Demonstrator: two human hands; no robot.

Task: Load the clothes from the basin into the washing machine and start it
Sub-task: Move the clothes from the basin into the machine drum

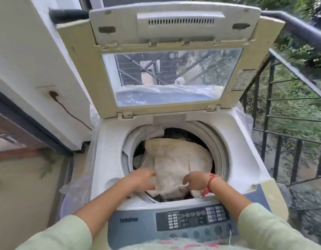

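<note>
The white top-loading washing machine [237, 141] stands in front of me with its lid [170, 51] raised. A large cream cloth [177, 159] lies on top of other laundry in the drum, and darker clothes show at its edges. My left hand [143, 179] is at the cloth's left edge near the drum's front, fingers spread and touching the fabric. My right hand [195, 181], with a red thread on its wrist, has its fingers curled on the cloth's lower right edge. The control panel [192, 219] is just below my forearms. No basin is in view.
A white wall with a socket and plugged black cable [54, 95] is on the left. A dark metal railing [291, 123] runs along the right, with greenery beyond. Clear plastic sheeting [75, 188] hangs around the machine's sides.
</note>
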